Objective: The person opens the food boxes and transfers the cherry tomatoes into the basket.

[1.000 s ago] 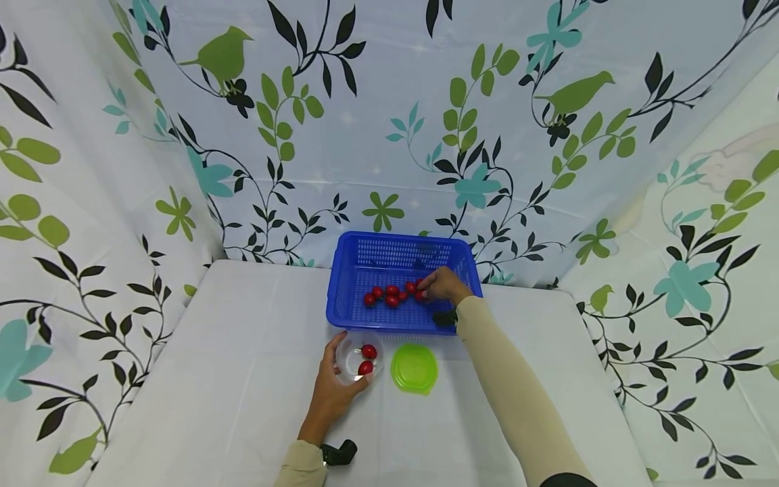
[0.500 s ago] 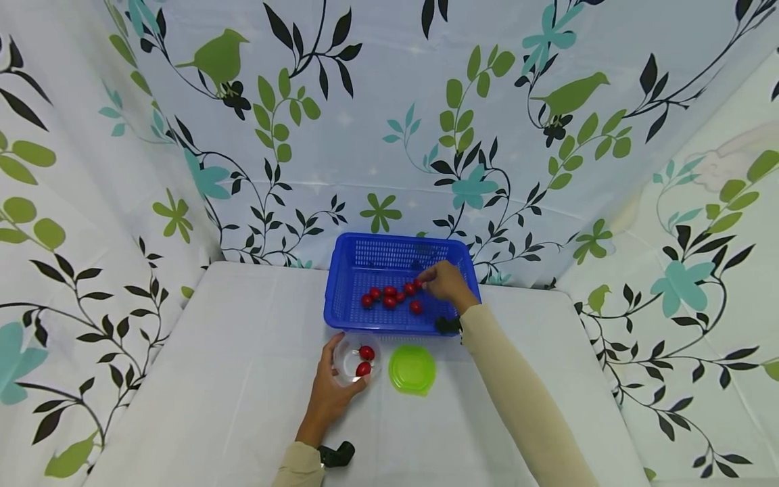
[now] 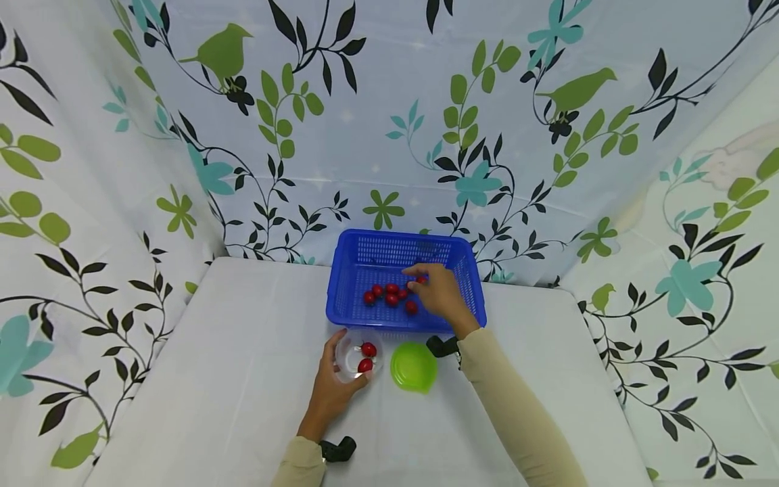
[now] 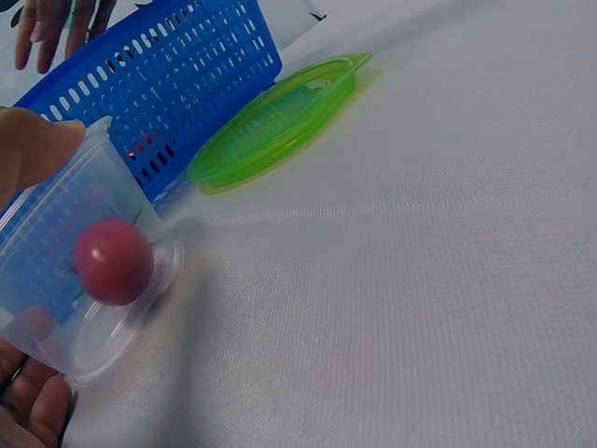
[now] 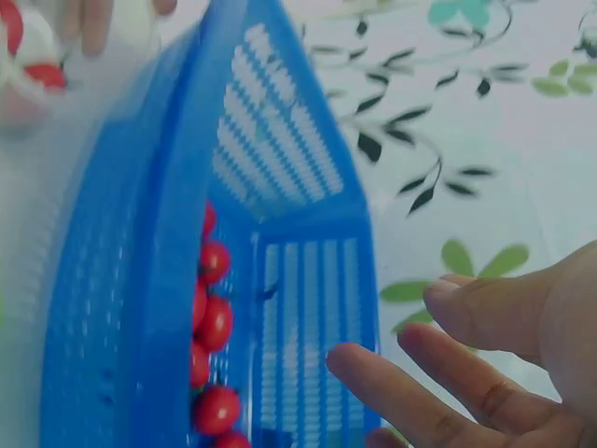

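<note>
My left hand (image 3: 331, 392) grips a clear plastic tub (image 3: 348, 357) from its left side, thumb near the rim. Two red cherry tomatoes (image 3: 368, 350) lie inside the tub; one tomato (image 4: 114, 262) shows clearly through its wall in the left wrist view. My right hand (image 3: 443, 295) is over the right half of a blue plastic basket (image 3: 344, 270). In the right wrist view its fingers (image 5: 373, 378) are spread apart, with nothing seen between them. Several cherry tomatoes (image 3: 391, 299) lie on the basket floor; the right hand partly hides some.
A green lid (image 3: 414, 367) lies on the white cloth-covered table (image 3: 262, 365), right of the tub and in front of the basket. Patterned cloth (image 3: 365, 135) hangs behind and at both sides. Black wrist devices (image 3: 338, 449) are on both wrists.
My right hand has shifted left and toward me over the basket, its fingers spreading. A tomato from under it now lies apart, nearer the front. My left hand holds the tub in place.
</note>
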Demonstrator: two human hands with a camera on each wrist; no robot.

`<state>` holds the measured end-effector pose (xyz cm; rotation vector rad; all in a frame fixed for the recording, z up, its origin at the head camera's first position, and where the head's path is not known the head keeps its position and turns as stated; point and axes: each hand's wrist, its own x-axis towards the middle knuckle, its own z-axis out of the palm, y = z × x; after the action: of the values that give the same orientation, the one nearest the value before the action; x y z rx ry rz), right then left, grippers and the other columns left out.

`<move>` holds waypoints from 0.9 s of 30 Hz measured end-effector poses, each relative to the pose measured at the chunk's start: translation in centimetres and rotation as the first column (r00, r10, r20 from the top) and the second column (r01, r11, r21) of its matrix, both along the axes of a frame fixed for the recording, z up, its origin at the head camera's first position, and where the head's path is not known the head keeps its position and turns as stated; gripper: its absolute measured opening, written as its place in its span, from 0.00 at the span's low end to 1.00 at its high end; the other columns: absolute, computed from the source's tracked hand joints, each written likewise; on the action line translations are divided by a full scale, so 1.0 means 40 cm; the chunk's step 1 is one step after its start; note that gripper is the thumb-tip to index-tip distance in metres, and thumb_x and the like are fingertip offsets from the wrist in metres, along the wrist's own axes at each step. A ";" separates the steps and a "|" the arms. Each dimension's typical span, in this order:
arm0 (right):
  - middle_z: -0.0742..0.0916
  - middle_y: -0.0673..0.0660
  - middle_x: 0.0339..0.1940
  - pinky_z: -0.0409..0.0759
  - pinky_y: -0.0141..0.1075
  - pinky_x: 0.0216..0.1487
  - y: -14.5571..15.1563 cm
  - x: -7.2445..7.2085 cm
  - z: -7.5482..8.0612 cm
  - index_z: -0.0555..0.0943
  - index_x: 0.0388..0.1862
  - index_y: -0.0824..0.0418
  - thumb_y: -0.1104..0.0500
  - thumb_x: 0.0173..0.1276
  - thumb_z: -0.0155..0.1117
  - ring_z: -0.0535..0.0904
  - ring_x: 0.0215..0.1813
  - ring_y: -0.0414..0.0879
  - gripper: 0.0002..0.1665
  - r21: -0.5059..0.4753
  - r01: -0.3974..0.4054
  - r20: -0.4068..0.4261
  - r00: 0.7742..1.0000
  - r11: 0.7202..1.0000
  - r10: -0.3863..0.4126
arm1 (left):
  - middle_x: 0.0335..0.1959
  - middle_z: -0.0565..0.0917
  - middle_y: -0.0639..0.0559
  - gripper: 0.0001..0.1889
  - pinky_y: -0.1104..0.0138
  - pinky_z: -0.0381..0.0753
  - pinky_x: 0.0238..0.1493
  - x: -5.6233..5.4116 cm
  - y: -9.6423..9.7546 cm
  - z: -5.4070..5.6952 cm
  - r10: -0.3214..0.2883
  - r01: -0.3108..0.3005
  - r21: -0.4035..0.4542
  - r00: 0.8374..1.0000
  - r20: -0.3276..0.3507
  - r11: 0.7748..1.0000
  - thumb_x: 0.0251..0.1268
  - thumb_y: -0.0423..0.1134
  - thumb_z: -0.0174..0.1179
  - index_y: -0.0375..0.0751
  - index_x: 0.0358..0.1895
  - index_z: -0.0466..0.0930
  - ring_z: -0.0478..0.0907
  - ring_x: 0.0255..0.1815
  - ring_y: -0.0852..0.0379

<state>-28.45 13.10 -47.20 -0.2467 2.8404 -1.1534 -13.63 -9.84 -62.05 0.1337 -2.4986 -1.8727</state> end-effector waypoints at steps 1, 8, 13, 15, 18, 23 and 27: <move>0.90 0.53 0.60 0.84 0.47 0.53 -0.005 0.011 0.002 0.89 0.60 0.49 0.60 0.77 0.68 0.85 0.52 0.53 0.16 0.001 0.001 -0.013 1.000 1.000 -0.001 | 0.85 0.62 0.51 0.54 0.46 0.68 0.74 -0.001 0.002 0.000 -0.001 0.001 -0.001 1.000 -0.003 1.000 0.56 0.47 0.81 0.61 0.83 0.55 0.61 0.83 0.42; 0.89 0.54 0.62 0.89 0.44 0.51 -0.040 0.096 0.007 0.88 0.63 0.49 0.61 0.76 0.70 0.89 0.52 0.50 0.19 -0.047 -0.026 -0.093 0.995 0.999 0.022 | 0.85 0.63 0.49 0.54 0.47 0.70 0.71 0.000 0.005 0.000 -0.008 0.008 -0.014 1.000 -0.005 1.000 0.56 0.46 0.81 0.60 0.83 0.56 0.62 0.82 0.42; 0.89 0.54 0.63 0.89 0.47 0.54 -0.064 0.162 -0.003 0.87 0.63 0.50 0.61 0.75 0.71 0.90 0.55 0.53 0.20 -0.100 -0.077 -0.132 0.989 0.992 0.064 | 0.84 0.64 0.48 0.54 0.48 0.70 0.69 -0.004 0.001 -0.003 -0.008 0.008 -0.019 0.999 -0.034 1.000 0.55 0.45 0.81 0.59 0.83 0.57 0.63 0.82 0.42; 0.89 0.53 0.62 0.88 0.49 0.57 -0.074 0.190 -0.009 0.87 0.63 0.51 0.61 0.74 0.72 0.90 0.56 0.52 0.20 -0.106 -0.095 -0.143 0.987 0.990 0.079 | 0.85 0.63 0.49 0.54 0.49 0.70 0.70 -0.005 0.001 -0.006 -0.015 0.014 -0.013 1.000 -0.025 1.000 0.55 0.46 0.82 0.59 0.83 0.56 0.62 0.83 0.42; 0.90 0.52 0.61 0.85 0.51 0.61 -0.093 0.227 -0.020 0.87 0.63 0.51 0.61 0.73 0.72 0.90 0.56 0.51 0.20 -0.097 -0.121 -0.175 0.979 0.988 0.102 | 0.85 0.62 0.49 0.55 0.48 0.69 0.71 -0.006 0.002 -0.010 -0.018 0.018 -0.012 1.000 -0.007 1.000 0.55 0.47 0.82 0.59 0.83 0.55 0.61 0.83 0.42; 0.92 0.53 0.57 0.86 0.49 0.57 -0.136 0.265 -0.049 0.89 0.60 0.53 0.63 0.71 0.73 0.90 0.54 0.51 0.19 -0.043 -0.158 -0.248 0.958 0.986 0.143 | 0.85 0.63 0.48 0.54 0.48 0.70 0.69 -0.007 0.000 -0.011 -0.009 0.009 -0.011 1.000 -0.022 1.000 0.56 0.46 0.81 0.57 0.83 0.56 0.62 0.83 0.41; 0.92 0.52 0.55 0.84 0.49 0.59 -0.166 0.278 -0.077 0.90 0.59 0.53 0.62 0.71 0.73 0.89 0.54 0.51 0.18 0.000 -0.152 -0.216 0.965 0.988 0.149 | 0.85 0.63 0.46 0.53 0.47 0.71 0.68 -0.008 -0.003 -0.009 -0.009 0.009 -0.012 0.999 -0.038 1.000 0.57 0.45 0.81 0.55 0.83 0.57 0.62 0.83 0.40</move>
<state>-17.32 6.46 -50.29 -0.6139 2.9305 -1.1861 -13.95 -9.97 -62.41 0.0863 -2.4888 -1.8460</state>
